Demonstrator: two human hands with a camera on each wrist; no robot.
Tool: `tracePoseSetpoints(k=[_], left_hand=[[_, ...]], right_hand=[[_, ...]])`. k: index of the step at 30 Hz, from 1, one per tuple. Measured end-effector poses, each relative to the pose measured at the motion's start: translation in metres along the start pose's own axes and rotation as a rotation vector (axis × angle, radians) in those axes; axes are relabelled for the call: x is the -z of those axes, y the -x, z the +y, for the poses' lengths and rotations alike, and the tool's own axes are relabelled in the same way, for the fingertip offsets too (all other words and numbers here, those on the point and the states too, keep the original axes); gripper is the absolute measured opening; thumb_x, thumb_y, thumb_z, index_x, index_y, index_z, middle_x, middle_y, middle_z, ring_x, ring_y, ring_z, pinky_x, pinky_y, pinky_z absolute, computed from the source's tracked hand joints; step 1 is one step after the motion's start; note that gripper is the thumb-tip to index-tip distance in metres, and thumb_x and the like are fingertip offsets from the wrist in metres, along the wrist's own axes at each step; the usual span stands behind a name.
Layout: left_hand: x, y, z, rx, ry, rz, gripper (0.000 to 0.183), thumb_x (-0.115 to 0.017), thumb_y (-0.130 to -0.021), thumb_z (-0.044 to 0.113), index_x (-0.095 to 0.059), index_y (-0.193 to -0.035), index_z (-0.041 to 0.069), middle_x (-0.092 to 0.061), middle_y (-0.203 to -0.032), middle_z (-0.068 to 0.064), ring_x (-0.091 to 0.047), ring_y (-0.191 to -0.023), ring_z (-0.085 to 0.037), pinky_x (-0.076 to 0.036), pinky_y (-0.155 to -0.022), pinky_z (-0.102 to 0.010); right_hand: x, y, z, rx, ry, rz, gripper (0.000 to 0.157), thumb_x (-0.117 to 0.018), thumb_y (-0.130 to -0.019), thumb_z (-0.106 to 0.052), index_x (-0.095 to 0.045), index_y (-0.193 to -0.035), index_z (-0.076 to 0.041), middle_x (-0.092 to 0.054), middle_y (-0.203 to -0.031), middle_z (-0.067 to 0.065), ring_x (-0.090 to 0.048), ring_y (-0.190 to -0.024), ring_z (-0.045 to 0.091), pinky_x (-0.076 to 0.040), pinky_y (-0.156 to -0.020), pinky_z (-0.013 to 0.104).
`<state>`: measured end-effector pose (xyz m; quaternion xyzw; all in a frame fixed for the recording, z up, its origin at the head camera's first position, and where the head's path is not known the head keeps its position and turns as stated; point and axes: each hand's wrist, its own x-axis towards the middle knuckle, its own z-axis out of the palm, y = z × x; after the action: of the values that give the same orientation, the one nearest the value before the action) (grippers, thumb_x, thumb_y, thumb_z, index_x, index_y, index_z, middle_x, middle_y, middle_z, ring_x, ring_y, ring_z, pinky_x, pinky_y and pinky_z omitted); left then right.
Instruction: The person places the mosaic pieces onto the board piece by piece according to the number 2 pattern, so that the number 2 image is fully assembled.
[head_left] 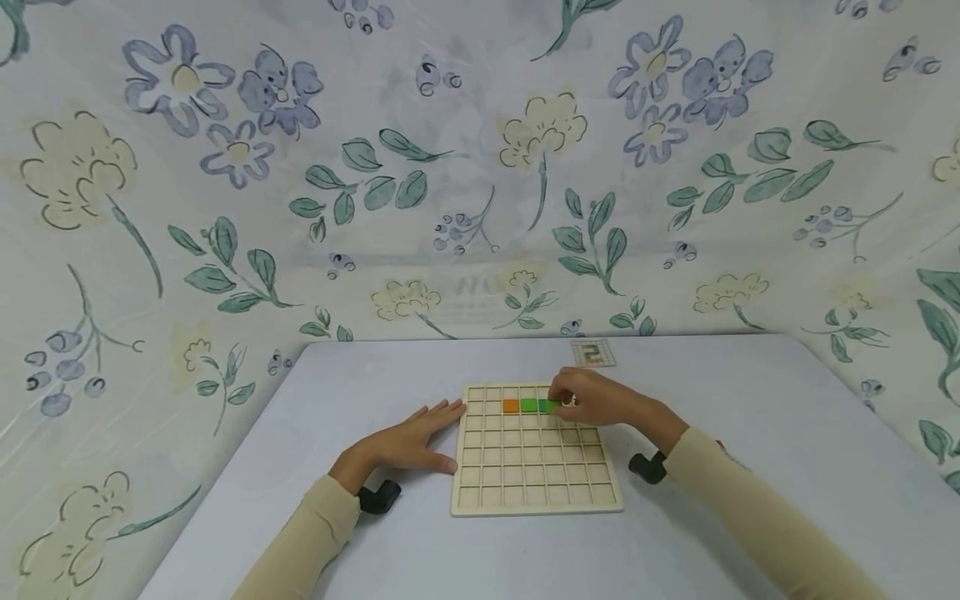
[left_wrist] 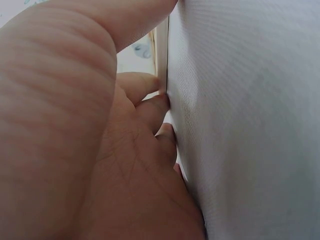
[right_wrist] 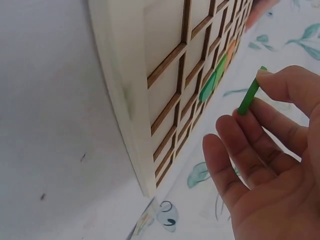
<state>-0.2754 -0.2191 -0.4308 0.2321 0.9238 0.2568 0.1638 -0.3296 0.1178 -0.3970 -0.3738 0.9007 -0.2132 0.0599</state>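
The right hand point(head_left: 596, 398) pinches a thin, flat green tile point(right_wrist: 250, 94) between thumb and fingers, holding it just above the pale wooden grid board point(head_left: 517, 477), near a teal square tile point(right_wrist: 207, 88). The left hand point(head_left: 408, 442), fingers straight and spread, touches the board's left edge.

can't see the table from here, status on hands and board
Left hand touching left edge of board. Right hand pinching green tile. Three tiles set in one row. That hand partly blocks head view of board.
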Motion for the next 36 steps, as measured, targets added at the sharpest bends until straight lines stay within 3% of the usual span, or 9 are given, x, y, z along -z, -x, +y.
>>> tracePoseSetpoints(k=[17,28,36], left_hand=[[0.004,0.000,0.000,-0.006,0.002,-0.002,0.104,-0.077,-0.083,0.048,-0.019,-0.160,0.009,-0.014,-0.169,-0.007,-0.003,-0.157,-0.030,0.001,-0.128,-0.051],[0.000,0.001,0.003,-0.006,-0.001,-0.004,0.103,-0.077,-0.083,0.049,-0.020,-0.160,0.010,-0.015,-0.169,-0.006,-0.004,-0.157,-0.029,0.000,-0.128,-0.051],[0.002,0.002,0.004,-0.002,-0.004,-0.003,0.103,-0.078,-0.083,0.047,-0.020,-0.160,0.009,-0.015,-0.168,-0.007,-0.004,-0.157,-0.029,0.000,-0.128,-0.051]], right_hand=[[-0.006,-0.013,-0.001,0.062,-0.061,0.000,0.012,-0.069,-0.093,-0.013,-0.070,-0.104,-0.008,-0.065,-0.098,0.001,-0.059,-0.088,0.010,-0.055,-0.078,0.021],[-0.016,-0.012,0.004,0.061,-0.076,-0.005,0.012,-0.068,-0.093,-0.014,-0.070,-0.104,-0.009,-0.064,-0.100,0.000,-0.061,-0.090,0.009,-0.056,-0.080,0.023],[-0.017,-0.013,0.004,0.011,-0.096,-0.010,0.014,-0.070,-0.092,-0.016,-0.070,-0.104,-0.010,-0.064,-0.100,0.000,-0.060,-0.091,0.010,-0.056,-0.082,0.026]])
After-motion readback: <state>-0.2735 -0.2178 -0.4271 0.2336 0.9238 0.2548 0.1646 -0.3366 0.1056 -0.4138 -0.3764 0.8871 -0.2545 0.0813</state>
